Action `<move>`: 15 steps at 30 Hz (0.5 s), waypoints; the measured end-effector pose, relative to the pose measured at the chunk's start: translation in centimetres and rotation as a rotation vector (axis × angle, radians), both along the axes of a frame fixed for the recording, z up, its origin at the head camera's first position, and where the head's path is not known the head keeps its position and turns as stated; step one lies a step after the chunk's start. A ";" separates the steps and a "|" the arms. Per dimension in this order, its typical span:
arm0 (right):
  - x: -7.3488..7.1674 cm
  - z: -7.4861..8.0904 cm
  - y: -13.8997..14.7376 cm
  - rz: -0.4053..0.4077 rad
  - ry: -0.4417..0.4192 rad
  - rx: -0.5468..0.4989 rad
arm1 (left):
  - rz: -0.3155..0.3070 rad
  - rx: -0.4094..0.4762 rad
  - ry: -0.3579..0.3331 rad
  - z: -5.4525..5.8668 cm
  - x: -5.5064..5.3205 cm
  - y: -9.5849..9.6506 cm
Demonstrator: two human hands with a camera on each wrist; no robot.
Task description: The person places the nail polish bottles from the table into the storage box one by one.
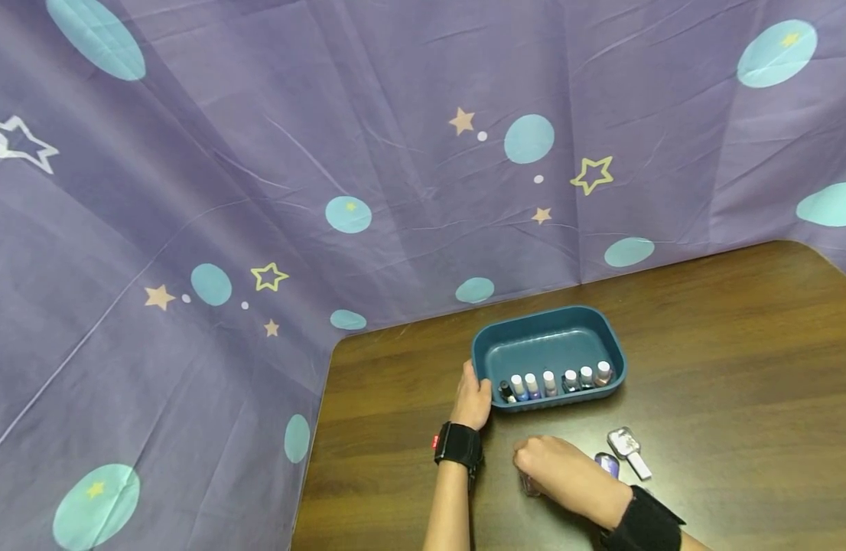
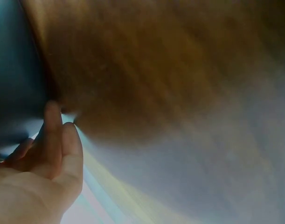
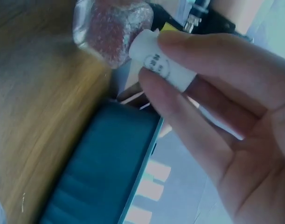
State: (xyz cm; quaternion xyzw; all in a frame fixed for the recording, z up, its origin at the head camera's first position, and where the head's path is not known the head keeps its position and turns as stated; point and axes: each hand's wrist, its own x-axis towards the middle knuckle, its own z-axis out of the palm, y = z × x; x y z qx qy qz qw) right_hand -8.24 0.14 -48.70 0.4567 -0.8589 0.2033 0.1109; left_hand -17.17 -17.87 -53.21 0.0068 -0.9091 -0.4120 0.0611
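Against the outer left corner of the blue-green plastic tray rests my left hand, thumb and nearly straight fingers touching its wall. In the left wrist view, the hand appears beside the dark tray wall. My right hand is in front of the tray, over the table. The right wrist view shows its thumb and fingers pinching the white cap of a nail polish bottle, whose clear glass holds reddish glittery polish. Several small nail polish bottles line the tray's near side.
Right of my right hand, a glittery nail polish bottle with a white cap lies on the wooden table. A purple bottle is partly hidden by that hand. Purple patterned cloth hangs behind and left of the table.
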 end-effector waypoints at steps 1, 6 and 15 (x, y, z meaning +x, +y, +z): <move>-0.2 0.1 0.2 0.000 -0.010 -0.007 | 0.000 0.001 -0.001 0.0 0.0 0.0; -0.9 0.8 1.2 -0.001 -0.059 -0.031 | 0.006 0.002 -0.011 0.1 0.0 0.0; -2.3 2.4 2.8 -0.006 -0.149 -0.085 | -0.002 0.017 -0.025 0.3 0.1 0.1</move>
